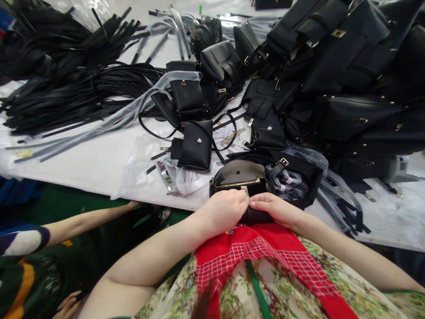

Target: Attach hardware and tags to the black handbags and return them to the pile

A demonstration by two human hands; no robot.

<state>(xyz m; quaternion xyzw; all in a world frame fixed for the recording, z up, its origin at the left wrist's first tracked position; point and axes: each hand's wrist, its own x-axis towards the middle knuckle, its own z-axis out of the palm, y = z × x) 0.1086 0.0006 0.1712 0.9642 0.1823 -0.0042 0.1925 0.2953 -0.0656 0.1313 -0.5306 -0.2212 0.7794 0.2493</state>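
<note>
A small black handbag (229, 172) with a raised flap and a gold zip stands at the table's front edge, close against my red apron. My left hand (229, 204) is closed at the front of this bag, its fingers bent together near a small gold fitting (245, 189). Right beside it, my right hand (270, 206) pinches at the same spot, thumb and fingertips pressed together. The two hands almost touch. Whatever lies between the fingertips is too small and hidden to make out.
Black bags (352, 66) pile up at the right, with several more bags (189, 95) in the middle. Bundled black straps (76, 93) cover the back left. A small bag with a strap (197, 144) lies ahead. A co-worker's arm (89, 221) reaches in at the left.
</note>
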